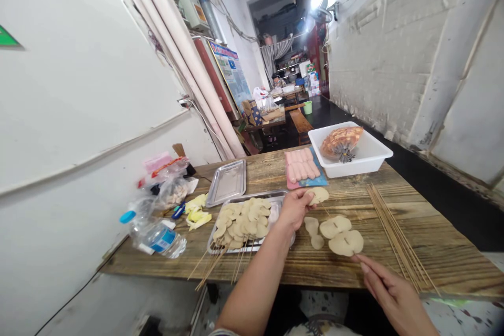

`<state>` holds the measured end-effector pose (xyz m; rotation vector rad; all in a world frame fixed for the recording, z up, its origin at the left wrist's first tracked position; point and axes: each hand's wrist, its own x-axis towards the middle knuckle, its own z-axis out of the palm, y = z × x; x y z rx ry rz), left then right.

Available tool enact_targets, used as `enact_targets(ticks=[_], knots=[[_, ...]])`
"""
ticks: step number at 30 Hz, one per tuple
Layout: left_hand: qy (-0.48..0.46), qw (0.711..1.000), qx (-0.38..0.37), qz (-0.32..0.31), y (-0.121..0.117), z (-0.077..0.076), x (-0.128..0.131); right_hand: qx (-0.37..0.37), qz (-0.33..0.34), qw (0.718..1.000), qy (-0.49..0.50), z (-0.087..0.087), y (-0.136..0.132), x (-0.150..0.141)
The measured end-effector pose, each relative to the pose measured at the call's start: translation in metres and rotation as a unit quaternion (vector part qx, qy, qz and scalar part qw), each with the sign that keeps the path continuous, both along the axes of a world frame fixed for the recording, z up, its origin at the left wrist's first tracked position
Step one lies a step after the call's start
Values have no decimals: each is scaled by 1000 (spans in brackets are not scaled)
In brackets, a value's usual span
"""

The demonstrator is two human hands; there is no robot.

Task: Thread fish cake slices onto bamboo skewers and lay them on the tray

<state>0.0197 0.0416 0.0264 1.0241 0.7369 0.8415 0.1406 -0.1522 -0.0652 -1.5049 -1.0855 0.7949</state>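
My left hand [294, 209] reaches over the wooden table [441, 244] and pinches a pale round slice [318, 195] at its edge. A thin stick runs down from that slice. Loose slices [340, 235] lie on the wood just below it. Near the front edge, my right hand [388, 286] has its fingers pressed together, with the fingertips touching the nearest slice; I cannot make out whether they hold a stick. A metal tray [277, 198] to the left holds several skewered slices [242, 221] with their sticks pointing toward me.
Bare bamboo skewers [396, 236] lie on the right. Behind are sausages [302, 164] on a board, a white tub [368, 157] with skewered food, and an empty metal tray [227, 182]. A lying water bottle [155, 235] and plastic bags [169, 186] sit at left.
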Motion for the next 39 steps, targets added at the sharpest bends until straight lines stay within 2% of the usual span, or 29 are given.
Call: enact_targets(ticks=[12, 19, 23, 28, 39], knots=[[11, 999, -8, 35, -4, -9, 9, -2, -25, 998, -49, -1, 5, -4], [29, 999, -28, -21, -8, -11, 9, -6, -36, 999, -33, 1, 8, -7], [-27, 997, -71, -13, -8, -8, 6, -10, -31, 999, -28, 4, 8, -8], [-86, 989, -104, -67, -10, -10, 4, -10, -29, 999, -26, 12, 7, -12], [-83, 989, -105, -62, -13, -10, 7, 10, -37, 998, -56, 23, 7, -15]])
